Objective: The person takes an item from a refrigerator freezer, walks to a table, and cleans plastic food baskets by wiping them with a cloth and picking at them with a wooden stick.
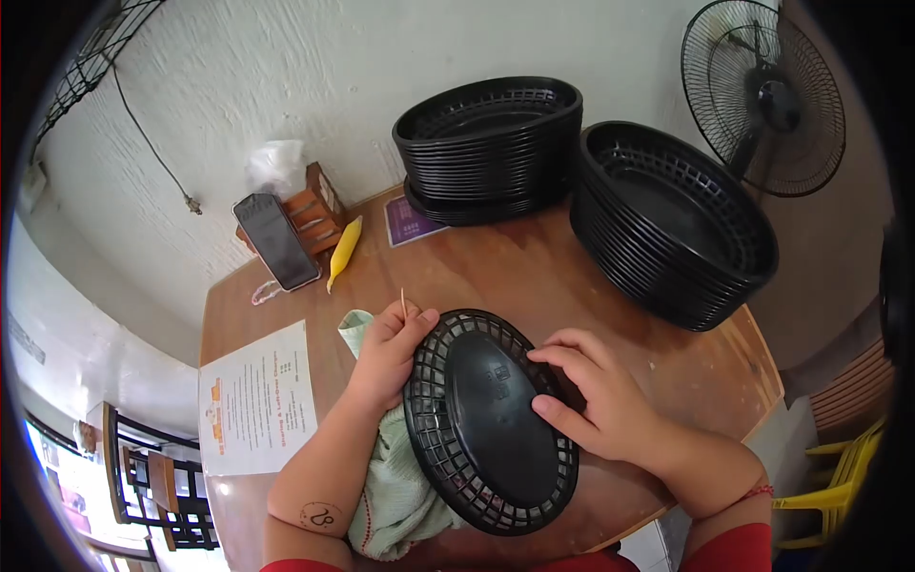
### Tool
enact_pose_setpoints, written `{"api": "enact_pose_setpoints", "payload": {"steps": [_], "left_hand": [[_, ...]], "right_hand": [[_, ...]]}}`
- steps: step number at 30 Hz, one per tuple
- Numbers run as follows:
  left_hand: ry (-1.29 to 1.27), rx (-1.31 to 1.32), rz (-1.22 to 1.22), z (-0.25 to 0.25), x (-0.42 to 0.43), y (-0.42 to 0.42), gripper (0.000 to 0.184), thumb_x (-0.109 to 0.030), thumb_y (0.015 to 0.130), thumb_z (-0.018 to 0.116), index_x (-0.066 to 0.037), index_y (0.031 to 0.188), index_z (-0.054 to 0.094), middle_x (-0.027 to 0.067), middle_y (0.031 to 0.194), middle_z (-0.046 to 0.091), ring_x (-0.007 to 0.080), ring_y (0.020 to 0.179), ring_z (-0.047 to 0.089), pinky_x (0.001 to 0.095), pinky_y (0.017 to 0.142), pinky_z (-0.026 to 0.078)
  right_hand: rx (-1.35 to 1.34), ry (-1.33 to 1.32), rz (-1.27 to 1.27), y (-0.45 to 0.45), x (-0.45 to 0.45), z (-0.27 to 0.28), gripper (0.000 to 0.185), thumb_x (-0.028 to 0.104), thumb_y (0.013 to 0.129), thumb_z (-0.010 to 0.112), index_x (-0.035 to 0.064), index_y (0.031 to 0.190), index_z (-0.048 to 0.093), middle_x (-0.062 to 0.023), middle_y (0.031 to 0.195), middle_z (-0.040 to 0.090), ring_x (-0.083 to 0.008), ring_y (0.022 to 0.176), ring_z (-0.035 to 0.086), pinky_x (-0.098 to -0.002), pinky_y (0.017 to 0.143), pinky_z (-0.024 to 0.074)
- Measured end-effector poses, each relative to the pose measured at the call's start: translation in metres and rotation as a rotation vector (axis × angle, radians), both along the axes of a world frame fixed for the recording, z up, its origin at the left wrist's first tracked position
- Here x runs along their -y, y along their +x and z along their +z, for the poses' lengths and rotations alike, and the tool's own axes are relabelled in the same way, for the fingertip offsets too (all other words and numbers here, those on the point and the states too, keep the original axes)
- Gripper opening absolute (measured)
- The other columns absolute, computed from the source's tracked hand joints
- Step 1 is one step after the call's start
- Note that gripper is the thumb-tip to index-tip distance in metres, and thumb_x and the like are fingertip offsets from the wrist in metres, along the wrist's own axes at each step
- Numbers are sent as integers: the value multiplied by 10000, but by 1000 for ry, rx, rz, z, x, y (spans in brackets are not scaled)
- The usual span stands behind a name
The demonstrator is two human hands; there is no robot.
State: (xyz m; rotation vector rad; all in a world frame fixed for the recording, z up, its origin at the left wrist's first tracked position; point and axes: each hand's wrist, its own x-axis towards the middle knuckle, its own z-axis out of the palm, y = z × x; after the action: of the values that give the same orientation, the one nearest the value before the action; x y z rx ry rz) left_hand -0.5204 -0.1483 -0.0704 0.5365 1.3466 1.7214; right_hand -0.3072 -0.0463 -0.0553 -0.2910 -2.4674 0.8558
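Note:
A black oval plastic basket [496, 419] is held up over the near part of the wooden table, its flat underside facing the camera. My left hand [393, 348] pinches its upper left rim, and a thin light stick [403, 303] pokes up from the same fingers. My right hand [591, 391] is at the basket's right side, thumb and fingers apart, touching the base and latticed edge. A pale green cloth [396, 496] hangs beneath my left hand, partly behind the basket.
Two tall stacks of black baskets [491, 157] [667, 229] stand at the back. A phone [276, 241] leans on a wooden holder [315, 212], beside a yellow banana-shaped object [345, 253]. A printed sheet [257, 405] lies left. A fan [767, 100] stands back right; yellow chairs [839, 486] are lower right.

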Motion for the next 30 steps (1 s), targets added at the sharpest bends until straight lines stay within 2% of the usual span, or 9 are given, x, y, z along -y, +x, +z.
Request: {"api": "enact_pose_setpoints", "payload": {"steps": [3,9,13,16,18,19,23,28,30], "left_hand": [[-39,-44,25,5,2,0,139,-90,830,522,-85,718,439,-28,630,458,29,519,405,137,474,351],[-10,-51,-9,-3,3,-7,125,-122,851,505,-93,744,447,-16,642,488,50,536,456,155,499,381],[139,225,218,-2,2,-7,153,-127,855,500,-109,737,406,-18,664,468,50,553,439,154,522,387],[169,226,319,-11,0,-12,122,-122,853,505,-111,775,412,-4,706,504,66,591,487,184,562,423],[211,245,392,-12,-1,-9,127,-114,853,503,-113,768,408,-1,720,503,72,628,493,195,591,427],[234,248,413,-17,-2,-11,130,-117,852,504,-113,768,405,1,721,502,75,633,495,197,595,429],[299,254,476,-20,0,-16,141,-137,848,506,-115,750,406,-4,696,485,73,615,472,196,575,412],[263,248,385,-9,-3,-11,178,-211,842,492,-130,698,424,-20,631,445,60,556,394,198,520,355],[301,316,280,-8,-4,-12,192,-226,843,482,-126,691,423,-15,634,440,65,560,406,196,516,354]], "right_hand": [[88,-246,42,-6,-1,-5,455,258,792,520,-19,1134,403,-183,1080,451,-285,913,480,-341,790,383],[95,-284,69,-6,-2,-9,483,238,784,546,-21,1157,385,-174,1134,430,-267,941,483,-330,814,385],[-78,-911,92,-9,3,-12,512,201,776,568,-25,1186,361,-173,1167,423,-248,1012,460,-324,854,377],[-157,-1060,88,-10,-5,-14,521,138,756,589,-23,1196,361,-164,1156,452,-237,1014,468,-319,868,377],[-102,-1392,82,-6,-14,-20,464,153,761,575,-17,1164,420,-154,1096,517,-236,967,511,-315,845,396],[-85,-1389,110,-7,-16,-22,464,153,761,575,-17,1164,420,-154,1096,517,-236,967,511,-315,845,396],[-84,-1789,39,-12,-21,-27,405,210,784,538,-10,1119,481,-146,1072,551,-237,916,546,-320,821,415],[-165,-1810,77,-9,-25,-25,395,272,816,485,-6,1096,509,-144,1078,554,-238,919,554,-338,818,422],[-255,-1866,211,1,-42,-27,409,281,823,478,-3,1116,491,-136,1096,546,-243,946,548,-362,855,407]]}}
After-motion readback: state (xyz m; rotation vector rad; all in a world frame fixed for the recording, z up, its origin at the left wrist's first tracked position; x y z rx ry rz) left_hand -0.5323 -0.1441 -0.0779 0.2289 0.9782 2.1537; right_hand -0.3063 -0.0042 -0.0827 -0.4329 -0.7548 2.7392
